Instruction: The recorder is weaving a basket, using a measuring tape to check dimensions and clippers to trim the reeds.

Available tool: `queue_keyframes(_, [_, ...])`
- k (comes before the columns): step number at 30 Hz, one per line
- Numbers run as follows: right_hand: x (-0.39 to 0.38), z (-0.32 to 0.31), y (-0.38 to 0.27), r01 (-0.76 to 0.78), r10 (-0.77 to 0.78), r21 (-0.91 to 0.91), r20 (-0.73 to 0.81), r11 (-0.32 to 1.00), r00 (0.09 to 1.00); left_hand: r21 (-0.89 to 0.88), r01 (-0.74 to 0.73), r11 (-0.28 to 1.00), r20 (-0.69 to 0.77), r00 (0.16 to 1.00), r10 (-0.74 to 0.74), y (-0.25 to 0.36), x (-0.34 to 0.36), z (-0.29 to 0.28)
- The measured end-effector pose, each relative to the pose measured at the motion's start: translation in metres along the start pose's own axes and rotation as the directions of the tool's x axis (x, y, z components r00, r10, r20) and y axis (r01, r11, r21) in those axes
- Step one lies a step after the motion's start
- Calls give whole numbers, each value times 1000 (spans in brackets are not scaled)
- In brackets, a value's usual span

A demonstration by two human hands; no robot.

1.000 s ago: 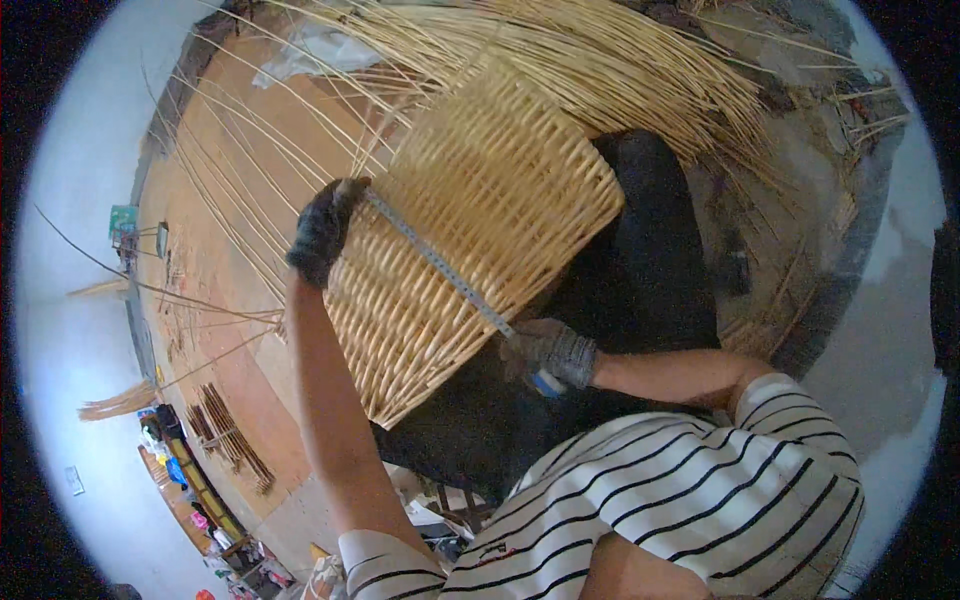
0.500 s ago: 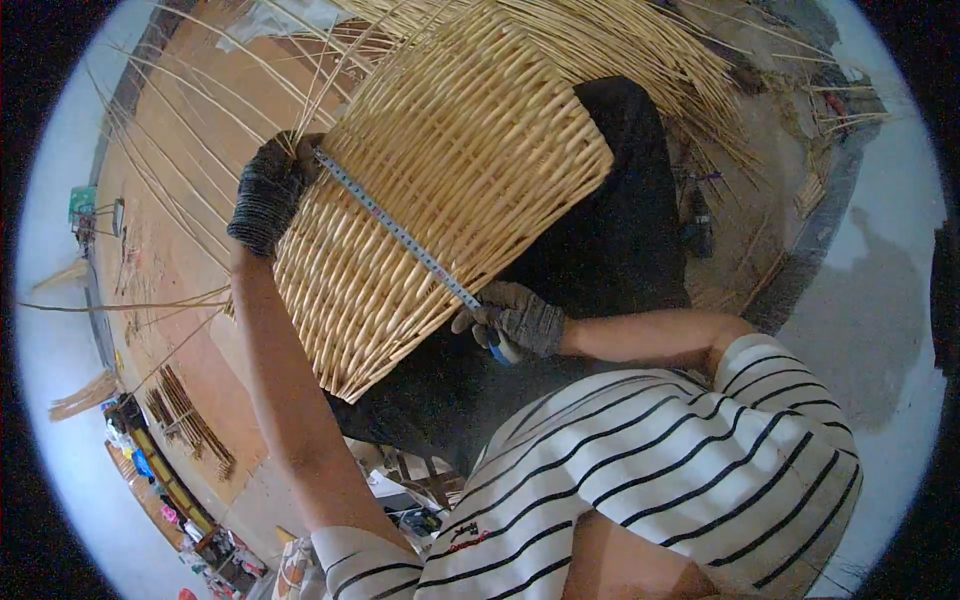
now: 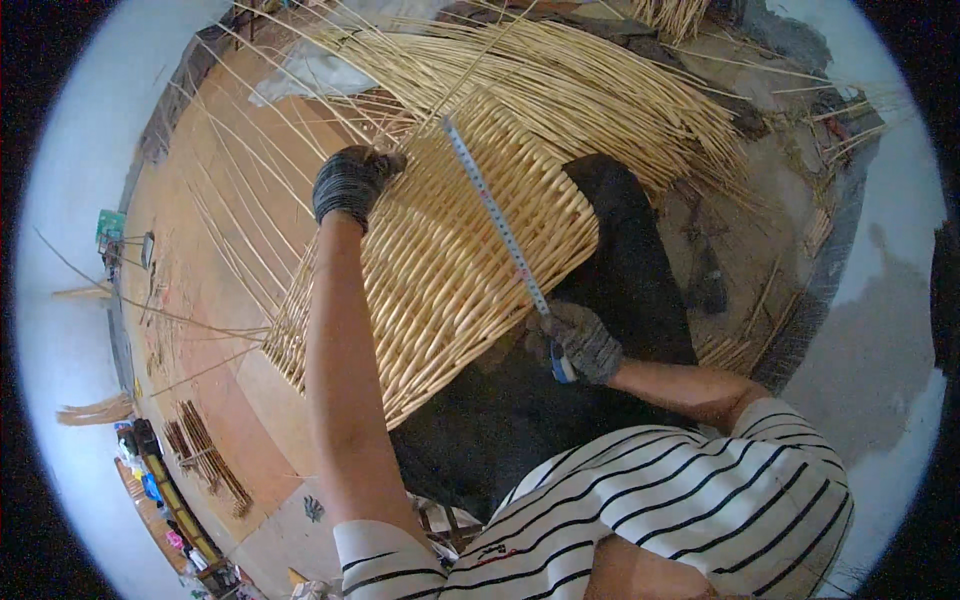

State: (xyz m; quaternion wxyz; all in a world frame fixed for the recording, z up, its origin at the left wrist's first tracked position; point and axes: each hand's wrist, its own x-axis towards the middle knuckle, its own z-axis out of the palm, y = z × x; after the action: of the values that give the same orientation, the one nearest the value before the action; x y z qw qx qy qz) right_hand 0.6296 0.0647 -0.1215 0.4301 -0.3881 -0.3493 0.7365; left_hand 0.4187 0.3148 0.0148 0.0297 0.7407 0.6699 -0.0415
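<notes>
- My gloved left grip point(image 3: 352, 186) is closed on the upper left edge of a wicker basket point(image 3: 435, 270).
- The basket rests tilted across my dark trousers point(image 3: 642, 275).
- My gloved right grip point(image 3: 586, 343) is wrapped around a tape measure point(image 3: 562, 367); its pale strip point(image 3: 495, 213) slants across the weave, tip clear of my left grip.
- Loose, pale canes point(image 3: 610, 105) lie thickly spread beyond the basket.
</notes>
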Motion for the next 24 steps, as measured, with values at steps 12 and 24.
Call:
queue_keyframes(12, [2, 6, 15, -60, 61, -8, 89, 998, 994, -223, -247, 943, -179, 961, 210, -32, -14, 33])
queue_keyframes(24, [10, 14, 33, -53, 11, 191, 215, 980, 977, -332, -335, 881, -202, 938, 281, -53, -10, 26])
